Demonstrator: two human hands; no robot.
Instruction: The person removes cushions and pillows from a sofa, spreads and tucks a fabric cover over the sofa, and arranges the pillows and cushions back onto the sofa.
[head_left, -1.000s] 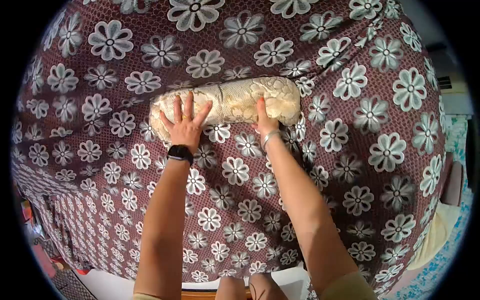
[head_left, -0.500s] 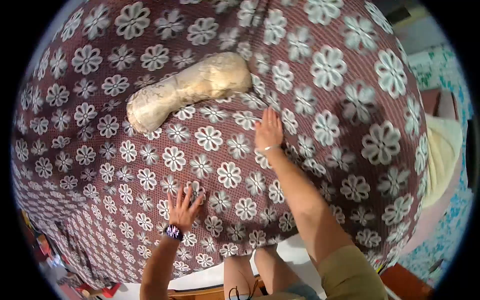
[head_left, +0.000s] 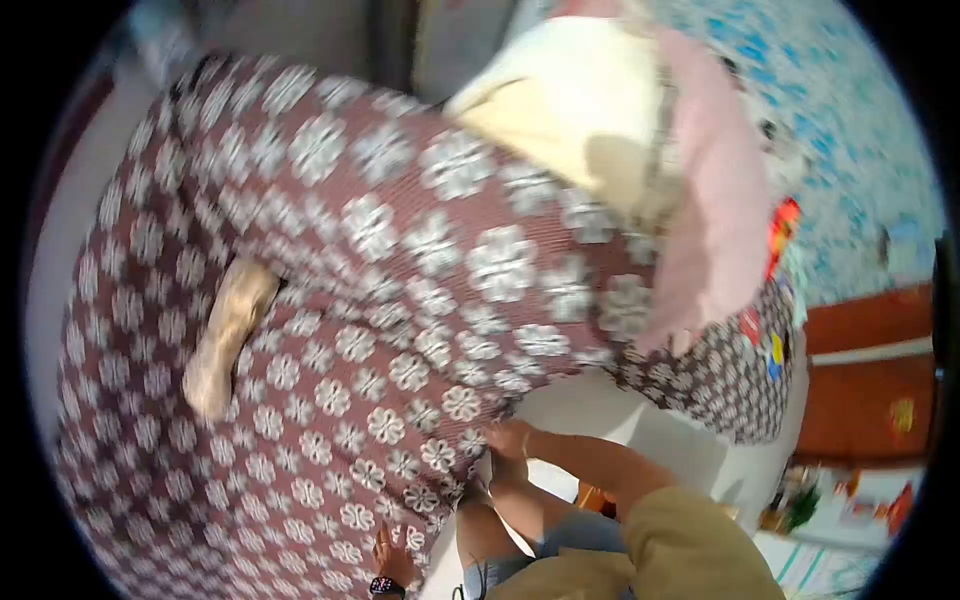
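Observation:
A maroon bedspread point(head_left: 405, 320) with white flower motifs covers the bed. My left hand point(head_left: 395, 560) lies on it near the bottom edge, fingers apart, with a dark watch on the wrist. At the bedspread's near edge, beside my legs, my right hand point(head_left: 508, 438) is closed on the cloth, its fingertips partly hidden and blurred. The fabric bunches around that hand, and white mattress point(head_left: 585, 405) shows just beyond. On the bedspread at left rests a cream bundle point(head_left: 228, 335), narrower in its middle, out of reach of both hands.
A cream pillow point(head_left: 570, 90) and a pink pillow point(head_left: 715, 190) sit at the upper right of the bed. Behind them is a blue-and-white patterned wall point(head_left: 850, 130). Reddish-brown wooden furniture point(head_left: 865, 375) stands at right, with a green plant point(head_left: 800, 508) below it.
The view has swung right, bringing the pillows and furniture into sight. My right hand has gone from lying flat on the bedspread to its near edge. My left hand still touches the cloth.

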